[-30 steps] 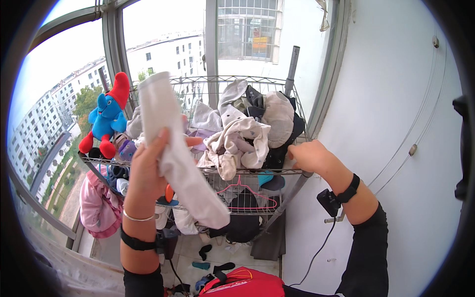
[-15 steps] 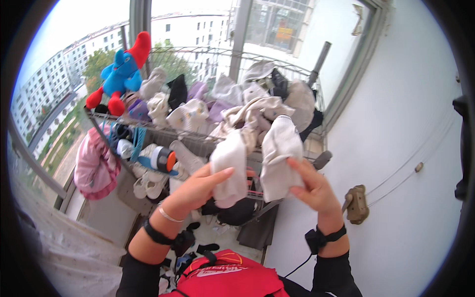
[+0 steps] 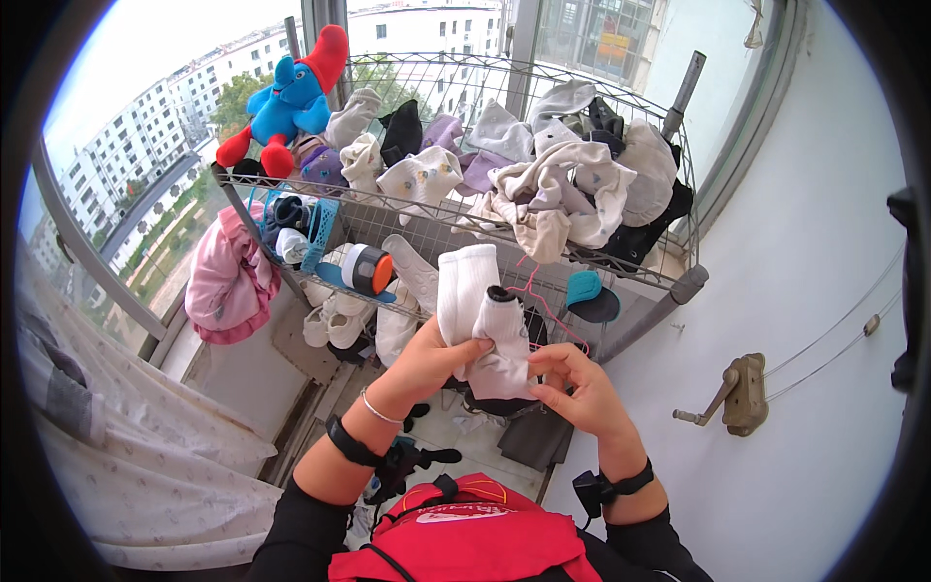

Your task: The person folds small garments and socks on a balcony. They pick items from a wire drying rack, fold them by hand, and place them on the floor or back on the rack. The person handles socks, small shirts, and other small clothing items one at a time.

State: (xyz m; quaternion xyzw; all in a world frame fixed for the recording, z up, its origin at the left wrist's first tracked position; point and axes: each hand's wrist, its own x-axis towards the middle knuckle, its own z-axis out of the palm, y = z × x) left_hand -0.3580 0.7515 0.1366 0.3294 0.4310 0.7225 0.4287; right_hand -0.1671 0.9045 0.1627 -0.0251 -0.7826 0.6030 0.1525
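Note:
Two white socks are brought together in front of the wire rack. The taller white sock [image 3: 463, 278] stands behind, folded flat, and the other white sock [image 3: 504, 335] overlaps it in front, with a dark lining showing at its cuff. My left hand [image 3: 430, 357] grips both at their lower left, thumb pressed over the front. My right hand [image 3: 579, 388] pinches the lower right edge of the front sock between thumb and fingertips. On the rack's top shelf, beyond my hands, lies a heap of loose socks [image 3: 558, 189] in white, cream, purple and black.
A blue-and-red plush toy [image 3: 291, 105] sits at the wire rack's [image 3: 427, 199] left end. Below are a blue basket [image 3: 320, 238], an orange-and-black cap [image 3: 369, 270], white shoes [image 3: 344, 320] and a teal cap [image 3: 590, 296]. A pink garment [image 3: 228, 281] hangs left; a wall crank [image 3: 742, 393] juts out right.
The two socks, held apart one in each hand before, now overlap in my left hand. My right hand has moved in to the front sock's edge. The view has shifted.

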